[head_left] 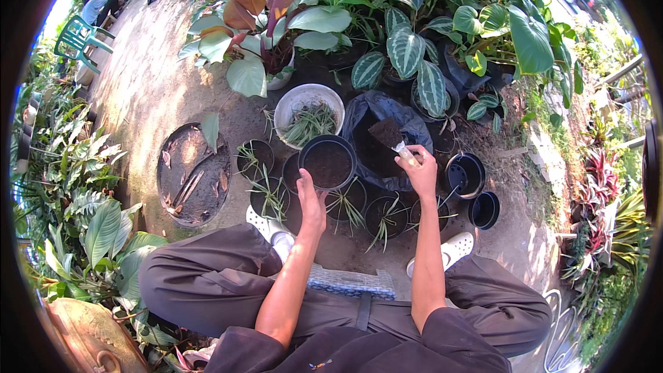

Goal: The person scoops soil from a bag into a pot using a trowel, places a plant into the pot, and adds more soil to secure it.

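My left hand (312,202) supports a black plastic pot (327,162) with dark soil in it, its fingers against the near side. In my right hand (418,166) is a hand trowel (388,133), its blade loaded with soil above an open black plastic bag (370,158) of dark soil. Behind the held pot stands a white tub (282,109) with cut or uprooted grassy plantlets (313,123). Several black pots with narrow-leaved plants, among them a potted plant (384,220), form a row nearer to me.
Two empty black pots (465,176) (485,210) stand at the right. A round tray (194,176) with dry leaves and sticks lies left. Large leafy plants (405,52) crowd the far side. A green plastic chair (83,41) and a seated person (96,9) are far left.
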Tool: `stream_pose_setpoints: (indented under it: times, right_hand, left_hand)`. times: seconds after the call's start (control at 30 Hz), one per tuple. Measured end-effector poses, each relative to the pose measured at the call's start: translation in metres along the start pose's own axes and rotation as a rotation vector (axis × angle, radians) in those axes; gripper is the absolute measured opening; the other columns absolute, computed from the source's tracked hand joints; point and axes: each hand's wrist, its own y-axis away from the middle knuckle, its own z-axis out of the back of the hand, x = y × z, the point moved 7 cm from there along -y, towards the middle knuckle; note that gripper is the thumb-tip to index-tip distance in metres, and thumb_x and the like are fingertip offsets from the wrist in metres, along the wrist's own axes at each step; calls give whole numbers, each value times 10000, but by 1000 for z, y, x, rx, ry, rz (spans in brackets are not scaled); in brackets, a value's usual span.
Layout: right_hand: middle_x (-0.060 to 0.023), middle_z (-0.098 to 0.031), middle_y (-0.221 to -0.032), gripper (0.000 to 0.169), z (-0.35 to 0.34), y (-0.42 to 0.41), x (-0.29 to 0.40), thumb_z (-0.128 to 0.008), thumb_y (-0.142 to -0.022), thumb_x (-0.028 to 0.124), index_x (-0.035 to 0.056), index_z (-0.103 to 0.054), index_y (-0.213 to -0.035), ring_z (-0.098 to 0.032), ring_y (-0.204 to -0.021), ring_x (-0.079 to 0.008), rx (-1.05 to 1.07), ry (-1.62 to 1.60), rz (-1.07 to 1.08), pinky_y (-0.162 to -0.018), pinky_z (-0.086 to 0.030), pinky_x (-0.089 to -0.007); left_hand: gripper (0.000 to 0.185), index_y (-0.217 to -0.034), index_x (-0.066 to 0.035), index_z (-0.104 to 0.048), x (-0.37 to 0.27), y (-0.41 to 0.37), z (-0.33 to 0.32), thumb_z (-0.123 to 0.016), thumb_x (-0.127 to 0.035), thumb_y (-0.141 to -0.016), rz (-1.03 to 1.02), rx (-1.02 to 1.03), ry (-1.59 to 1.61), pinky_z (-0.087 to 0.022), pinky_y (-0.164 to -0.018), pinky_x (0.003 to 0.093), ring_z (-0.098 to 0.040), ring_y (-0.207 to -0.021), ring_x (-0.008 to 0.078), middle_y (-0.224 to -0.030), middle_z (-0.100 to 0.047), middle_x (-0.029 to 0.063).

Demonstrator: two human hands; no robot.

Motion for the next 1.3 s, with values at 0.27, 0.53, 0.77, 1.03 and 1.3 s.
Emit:
stream_pose_setpoints:
  times: [0.27,0.53,0.77,1.03,1.3]
  right_hand:
    - [1,-702,-762,265,12,3,68,-826,-778,96,34,-716,-1011,-576,-684,-39,288,-169,36,-626,-437,-239]
    - [-74,-724,-774,289,-7,23,112,-830,-757,122,28,-714,-1004,-647,-684,-118,554,-10,50,-656,-484,-290]
    - [-133,-697,-722,379,-34,41,132,-809,-761,197,103,-658,-1095,-699,-706,-295,609,240,43,-679,-509,-395]
    - [-156,-714,-778,304,-37,52,144,-786,-767,250,103,-677,-1009,-700,-778,-367,485,417,82,-720,-513,-448]
    - [-147,-725,-819,289,-22,55,150,-789,-756,242,105,-686,-988,-702,-818,-369,492,512,45,-742,-522,-452]
  left_hand:
    - [670,-1345,-87,-408,-7,2,-7,-513,-648,-993,-36,43,3,-361,-1096,422,-501,-1290,200,-1393,-518,92]
    - [657,-1392,-92,-451,0,-1,-4,-493,-625,-1010,-16,82,-74,-390,-1093,398,-551,-1252,188,-1405,-547,72]
    - [478,-1125,-126,-450,-9,12,-24,-530,-585,-1018,-22,105,-133,-397,-1020,374,-531,-1110,132,-1153,-552,34]
    - [436,-1107,-132,-447,-11,16,-30,-523,-555,-1035,-15,94,-104,-400,-960,347,-495,-1005,106,-1060,-496,-6]
    - [453,-1054,-133,-450,-5,16,-25,-530,-578,-1023,7,64,-125,-376,-955,320,-459,-1001,91,-1035,-477,-19]
